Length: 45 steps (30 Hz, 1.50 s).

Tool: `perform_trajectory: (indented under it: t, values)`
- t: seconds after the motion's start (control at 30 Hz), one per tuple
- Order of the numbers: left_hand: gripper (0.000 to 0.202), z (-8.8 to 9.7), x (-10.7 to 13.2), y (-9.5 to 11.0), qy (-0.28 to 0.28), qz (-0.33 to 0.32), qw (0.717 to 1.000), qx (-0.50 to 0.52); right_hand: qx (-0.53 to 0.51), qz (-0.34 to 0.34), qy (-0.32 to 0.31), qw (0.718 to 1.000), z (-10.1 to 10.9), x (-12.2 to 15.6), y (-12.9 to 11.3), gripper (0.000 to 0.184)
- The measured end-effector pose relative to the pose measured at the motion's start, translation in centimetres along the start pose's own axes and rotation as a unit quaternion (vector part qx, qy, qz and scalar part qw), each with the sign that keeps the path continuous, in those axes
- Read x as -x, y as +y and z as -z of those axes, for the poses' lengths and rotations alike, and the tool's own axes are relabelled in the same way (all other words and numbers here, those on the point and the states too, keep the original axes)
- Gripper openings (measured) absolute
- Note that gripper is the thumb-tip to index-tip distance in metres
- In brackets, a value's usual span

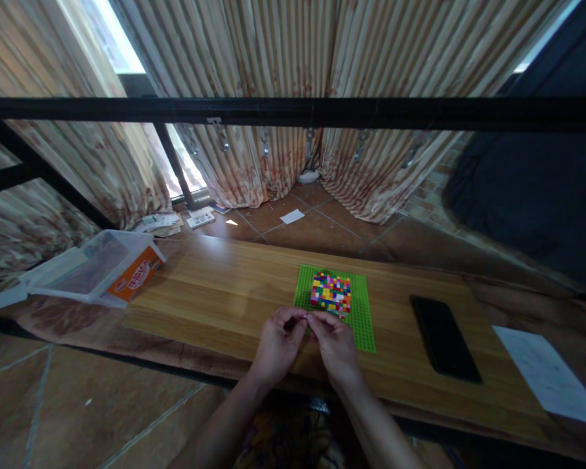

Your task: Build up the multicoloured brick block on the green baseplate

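Observation:
My left hand (282,343) and my right hand (333,345) meet fingertip to fingertip just in front of a green studded baseplate (364,319). Both are closed in a pinch. Whatever lies between the fingertips is too small to make out. On the baseplate stands a block of many small coloured bricks (331,292), in red, yellow, white, blue, green and pink. My right hand hides the baseplate's near left part, and its fingers come close to the near side of the brick block.
A wooden board (215,280) carries the baseplate and a black phone-like slab (444,339) at right. Beside it lies a white paper sheet (549,371). A clear plastic bin (97,267) with an orange label stands at left. A black metal bar (293,114) crosses beyond, before striped curtains (273,58).

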<state>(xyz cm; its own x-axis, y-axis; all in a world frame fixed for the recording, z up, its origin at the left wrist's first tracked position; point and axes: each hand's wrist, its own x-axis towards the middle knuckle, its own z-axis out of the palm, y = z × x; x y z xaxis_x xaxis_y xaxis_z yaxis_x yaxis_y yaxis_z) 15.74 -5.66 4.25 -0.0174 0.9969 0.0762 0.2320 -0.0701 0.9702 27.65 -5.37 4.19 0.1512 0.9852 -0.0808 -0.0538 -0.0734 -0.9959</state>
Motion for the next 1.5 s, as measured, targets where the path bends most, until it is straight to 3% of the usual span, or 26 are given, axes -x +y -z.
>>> perform_trajectory:
  t: [0.13, 0.27, 0.47, 0.7, 1.0, 1.27, 1.5]
  values:
    - [0.019, -1.1, 0.0, 0.2, -0.004, -0.001, 1.0, 0.021, 0.044, 0.021, 0.01, 0.999, 0.9, -0.1, 0.0, 0.028]
    - [0.022, -1.7, -0.4, 0.0, -0.004, 0.047, 0.995, 0.086, 0.143, 0.089, 0.024, 0.985, 2.6, -1.0, -0.6, 0.028]
    - [0.026, -0.5, -1.1, -1.6, 0.024, 0.093, 0.99, 0.104, 0.313, 0.207, 0.002, 0.927, 4.9, -4.5, -1.9, 0.025]
    - [0.027, 0.0, -1.6, -2.5, 0.022, 0.116, 0.988, 0.102, 0.401, 0.268, -0.024, 0.876, 4.8, -6.5, -1.6, 0.019]
    - [0.024, 0.4, -1.5, -2.9, 0.013, 0.116, 0.987, 0.107, 0.386, 0.238, -0.013, 0.891, 4.7, -7.7, -1.5, 0.011]
    - [0.026, 0.3, -1.5, -3.3, 0.016, 0.124, 0.987, 0.098, 0.401, 0.199, -0.057, 0.892, 5.0, -9.4, -1.6, 0.013]
    - [0.026, 0.2, -1.3, -2.9, 0.03, 0.145, 0.975, 0.165, 0.386, 0.19, -0.057, 0.901, 5.0, -9.3, -1.5, 0.011]
